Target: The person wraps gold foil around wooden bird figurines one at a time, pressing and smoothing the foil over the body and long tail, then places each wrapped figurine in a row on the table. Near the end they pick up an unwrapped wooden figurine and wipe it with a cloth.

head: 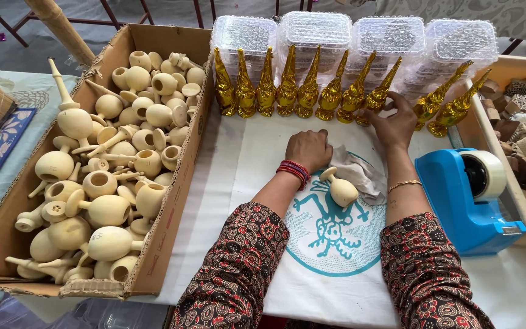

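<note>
Left hand: the left hand (309,150) rests knuckles-up on the white cloth (245,164) that covers the surface, fingers curled into a loose fist. Its grip is pressed together, and it seems to bear on the near edge of a crumpled grey rag (360,173); whether the fingers actually pinch the rag I cannot tell, since they fold under the palm.

Right hand: the right hand (396,125) reaches forward to the row of gold-wrapped cones (305,88), fingers spread and touching the base of one cone near the right end of the main group, probably to steady it or set it in line.

Unwrapped piece: a bare wooden gourd-shaped piece (340,189) lies on its side between the two forearms, just beside the rag and on a teal printed circle (330,237). Neither hand holds it.

Row: the gold cones stand upright, shoulder to shoulder, against clear plastic boxes (354,36), which likely keeps them from tipping.

Stock: a cardboard box (181,183) on the left is heaped with more bare wooden pieces (114,176).

Tape: a blue tape dispenser (467,198) sits near the right forearm, within easy reach.

Hard to make out: a tray (518,207) at the right edge is cut off, with its contents unclear. The left fingertips are hidden.
</note>
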